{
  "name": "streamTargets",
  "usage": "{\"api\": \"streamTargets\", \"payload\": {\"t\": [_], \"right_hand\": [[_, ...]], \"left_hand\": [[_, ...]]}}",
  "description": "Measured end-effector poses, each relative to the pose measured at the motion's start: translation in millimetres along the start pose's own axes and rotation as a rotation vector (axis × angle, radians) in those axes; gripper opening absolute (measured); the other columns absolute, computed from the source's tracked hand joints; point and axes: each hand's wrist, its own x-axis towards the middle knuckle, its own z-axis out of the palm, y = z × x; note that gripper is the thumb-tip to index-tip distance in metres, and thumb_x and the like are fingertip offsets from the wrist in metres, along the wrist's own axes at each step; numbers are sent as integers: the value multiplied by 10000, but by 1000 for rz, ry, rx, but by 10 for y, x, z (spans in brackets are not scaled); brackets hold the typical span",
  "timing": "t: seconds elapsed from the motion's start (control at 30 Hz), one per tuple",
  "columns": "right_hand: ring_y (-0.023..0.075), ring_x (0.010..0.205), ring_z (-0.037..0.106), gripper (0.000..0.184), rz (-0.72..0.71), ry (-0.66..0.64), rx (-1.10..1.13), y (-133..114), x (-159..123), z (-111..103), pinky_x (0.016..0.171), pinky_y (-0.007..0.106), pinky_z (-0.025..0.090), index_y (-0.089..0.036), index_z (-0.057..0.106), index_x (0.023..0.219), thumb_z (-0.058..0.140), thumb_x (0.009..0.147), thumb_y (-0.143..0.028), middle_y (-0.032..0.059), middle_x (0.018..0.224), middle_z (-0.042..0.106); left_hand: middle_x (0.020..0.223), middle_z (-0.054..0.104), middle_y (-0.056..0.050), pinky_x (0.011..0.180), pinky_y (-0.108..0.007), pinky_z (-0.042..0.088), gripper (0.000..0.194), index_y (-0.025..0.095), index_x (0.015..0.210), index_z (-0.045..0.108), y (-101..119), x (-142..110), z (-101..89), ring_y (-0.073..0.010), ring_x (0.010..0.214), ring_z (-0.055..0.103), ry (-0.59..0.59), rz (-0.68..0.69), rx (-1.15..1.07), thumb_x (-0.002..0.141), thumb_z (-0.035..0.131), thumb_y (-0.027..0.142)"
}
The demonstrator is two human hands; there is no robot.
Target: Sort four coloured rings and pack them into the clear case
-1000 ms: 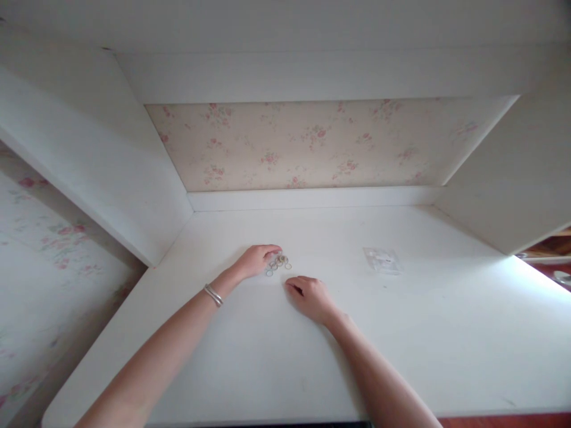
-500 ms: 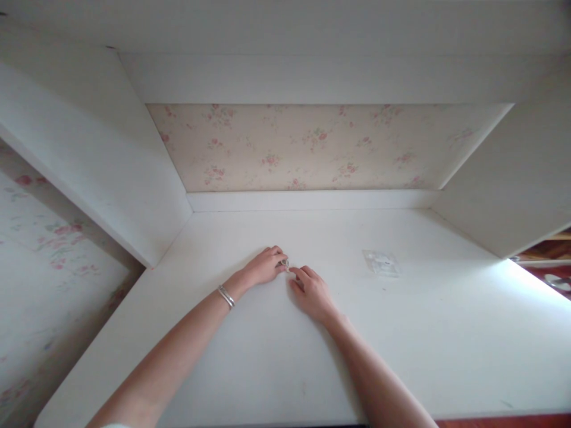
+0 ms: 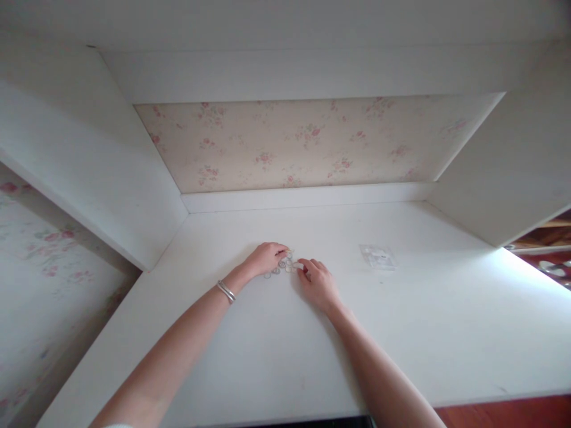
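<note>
A small cluster of several metal rings [image 3: 282,266] lies on the white desk top [image 3: 276,351]. My left hand [image 3: 266,257], with a silver bracelet [image 3: 226,291] on its wrist, rests at the cluster's left side with curled fingers touching the rings. My right hand [image 3: 317,282] sits just right of the cluster, its thumb and forefinger pinched on one ring at the edge of the pile. Both forearms reach in from the bottom of the view.
A small clear plastic bag [image 3: 378,257] lies on the desk to the right of my hands. White side panels and a low back ledge enclose the desk, with floral wallpaper [image 3: 285,142] behind. The desk's front edge runs along the bottom.
My right hand has slid forward and left to the ring cluster and pinched a ring. My left hand stayed at the rings, which show spread out again after being covered.
</note>
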Motion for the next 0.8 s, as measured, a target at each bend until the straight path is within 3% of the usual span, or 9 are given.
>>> {"api": "streamTargets", "payload": {"t": [0.13, 0.3, 0.4, 0.57, 0.7, 0.8], "right_hand": [[170, 887, 550, 272, 73, 32, -13, 87, 34, -9, 796, 276, 404, -231, 598, 1107, 449, 882, -262, 40, 914, 631], [165, 894, 552, 270, 104, 38, -10, 108, 51, 6, 813, 272, 403, -225, 611, 1093, 457, 874, -259, 40, 922, 625], [165, 897, 552, 272, 92, 36, -6, 109, 39, 21, 813, 272, 405, -225, 611, 1096, 455, 876, -262, 42, 937, 618], [179, 904, 546, 286, 62, 59, 21, 170, 34, 59, 816, 297, 422, -229, 601, 1111, 444, 879, -288, 52, 968, 602], [224, 1011, 505, 303, 95, 139, -45, 354, 240, -1, 885, 358, 411, -219, 616, 1104, 446, 865, -296, 87, 1080, 563], [298, 1179, 401, 390, 197, 220, -207, 611, 543, -146, 947, 431, 359, -181, 562, 1201, 452, 857, -325, 143, 1321, 406]], "left_hand": [[1044, 688, -8, 852, -243, 465, 305, 244, 1111, 650, -23, -19, -49, -156, 948, 633, 0, -84, -48, 865, 469, 248], [982, 694, 3, 782, -203, 480, 370, 259, 1199, 586, -106, -87, -113, -131, 840, 648, -21, -123, -32, 838, 509, 243], [972, 687, 2, 782, -197, 482, 382, 236, 1197, 584, -174, -106, -116, -121, 821, 640, -8, -115, -24, 824, 512, 205], [1081, 652, -21, 876, -241, 472, 330, 200, 1099, 637, -215, -146, -111, -138, 957, 601, 88, -14, -51, 833, 450, 141], [1057, 631, -37, 871, -262, 482, 278, 200, 1029, 658, -184, -322, -116, -145, 938, 598, 156, 19, -65, 849, 448, 166], [1051, 621, -33, 904, -274, 464, 246, 215, 1024, 655, -138, -544, -93, -150, 946, 590, 188, 5, -35, 852, 480, 197]]}}
